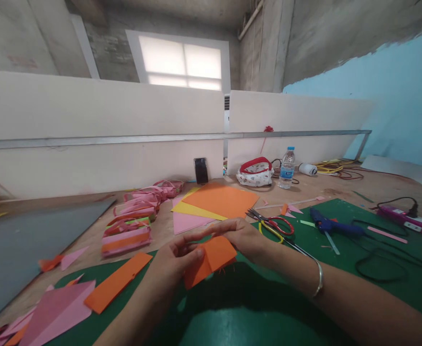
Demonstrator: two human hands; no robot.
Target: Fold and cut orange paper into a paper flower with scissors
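Note:
Both hands meet over the green cutting mat [232,307] around a folded piece of orange paper [212,259]. My left hand [182,257] pinches its left part, the thumb lying on top. My right hand [235,235] is closed at its far upper edge, with the fingertips partly hidden behind the paper. A crease runs across the piece, and thin strands hang from its lower right edge. A strip of orange paper [119,282] lies left of my left hand. Scissors with red and yellow handles [275,228] rest just beyond my right hand.
Orange sheets [225,199] lie ahead, with pink paper bundles [131,226] to their left. At right sit a blue glue gun [335,226], its cable and a purple power strip [407,218]. A bottle [287,168], pouch [256,173] and phone [201,170] stand near the white partition.

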